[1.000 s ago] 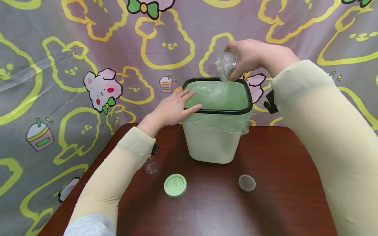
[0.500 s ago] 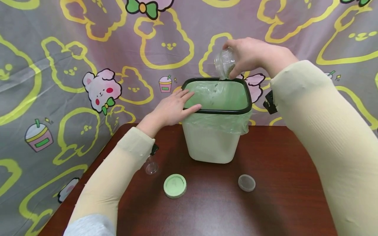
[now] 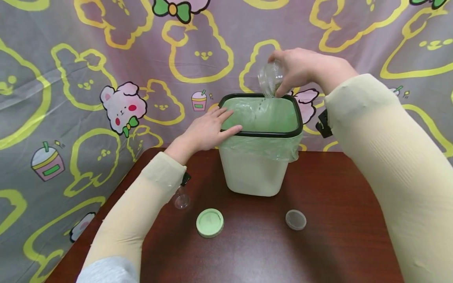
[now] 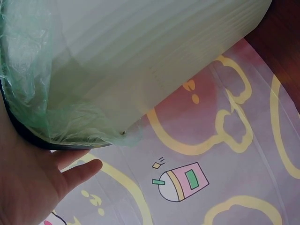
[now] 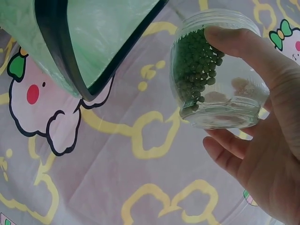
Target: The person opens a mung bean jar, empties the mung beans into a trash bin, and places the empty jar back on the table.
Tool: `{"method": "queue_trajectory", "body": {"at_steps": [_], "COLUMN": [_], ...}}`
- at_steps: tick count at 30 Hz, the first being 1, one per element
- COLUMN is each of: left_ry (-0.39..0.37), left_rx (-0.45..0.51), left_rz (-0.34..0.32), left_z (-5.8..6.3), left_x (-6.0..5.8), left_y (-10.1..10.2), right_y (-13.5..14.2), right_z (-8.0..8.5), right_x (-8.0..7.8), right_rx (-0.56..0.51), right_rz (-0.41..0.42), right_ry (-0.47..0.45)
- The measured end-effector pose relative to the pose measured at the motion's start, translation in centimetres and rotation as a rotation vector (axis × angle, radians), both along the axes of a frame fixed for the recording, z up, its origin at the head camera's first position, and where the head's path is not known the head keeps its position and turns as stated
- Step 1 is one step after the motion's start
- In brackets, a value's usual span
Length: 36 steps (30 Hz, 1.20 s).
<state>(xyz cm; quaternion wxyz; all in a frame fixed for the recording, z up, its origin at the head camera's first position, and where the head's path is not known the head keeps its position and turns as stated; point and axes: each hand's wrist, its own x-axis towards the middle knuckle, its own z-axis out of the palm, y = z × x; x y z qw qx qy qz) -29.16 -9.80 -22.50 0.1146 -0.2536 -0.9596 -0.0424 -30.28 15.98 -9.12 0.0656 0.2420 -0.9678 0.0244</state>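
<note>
My right hand (image 3: 301, 68) grips a clear jar (image 3: 270, 79), tilted mouth-down over the back rim of a waste bin (image 3: 253, 171). In the right wrist view, small round green balls (image 5: 192, 68) lie heaped along one side of the jar; their kind is unclear. A short line of dark specks (image 3: 261, 105) shows below the mouth, against the light green bin liner (image 3: 244, 112). At the bin's left side my left hand (image 3: 209, 129) rests on the black rim (image 3: 269, 134), fingers spread and fairly straight. The left wrist view shows two fingers (image 4: 84, 172) beside the rim.
On the brown table (image 3: 255, 251) lie a pale green round lid (image 3: 210, 223) and a small clear round lid (image 3: 295, 219). A clear plastic item (image 3: 182, 201) is partly hidden by the left forearm. A patterned curtain (image 3: 198, 39) hangs behind.
One second ago no specks showed below the jar; half a second ago some appeared lower in the bin, and now a line hangs near the mouth. The jar shifts only slightly; the left hand stays put.
</note>
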Motion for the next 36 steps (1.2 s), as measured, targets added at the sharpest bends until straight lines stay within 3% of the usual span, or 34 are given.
{"method": "queue_trajectory", "body": {"at_steps": [15, 21, 36], "left_ry": [0.018, 0.02, 0.013], "left_rx": [0.003, -0.003, 0.004], "left_rz": [-0.011, -0.009, -0.008], "left_z": [0.02, -0.11, -0.1], "left_x": [0.08, 0.0, 0.04], "left_y": [0.06, 0.1, -0.01], "right_y": [0.05, 0.18, 0.14], "right_z": [-0.22, 0.18, 0.06], "right_x": [0.09, 0.29, 0.27], "right_rx": [0.004, 0.019, 0.034], "right_rz": [0.018, 0.004, 0.004], "right_ry": [-0.026, 0.036, -0.035]}}
